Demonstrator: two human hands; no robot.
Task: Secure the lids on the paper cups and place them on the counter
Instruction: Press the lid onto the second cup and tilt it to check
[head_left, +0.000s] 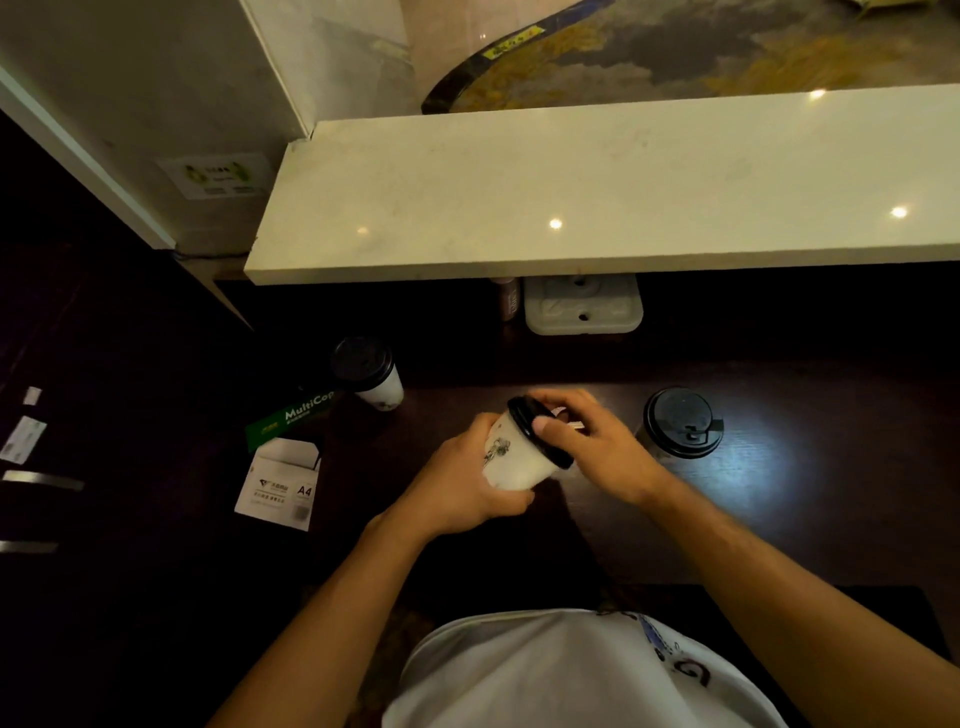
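Note:
A white paper cup (511, 457) with a dark print is tilted above the dark desk, its mouth turned to the right. My left hand (467, 493) grips its body from below. A black lid (537, 431) sits over the mouth, and my right hand (587, 441) holds that lid with the thumb on its rim. A second lidded cup (371, 371) stands upright at the left of the desk. A third cup with a black lid (681, 422) stands to the right of my right hand. The pale stone counter (597, 192) runs across above the desk.
A white plastic tray-like piece (582, 306) and a small dark bottle (508, 299) sit under the counter's edge. A green paper-ream box (296, 415) and a white A4 carton (283, 486) lie left of the desk. Dark drawers with metal handles (41, 480) are at far left.

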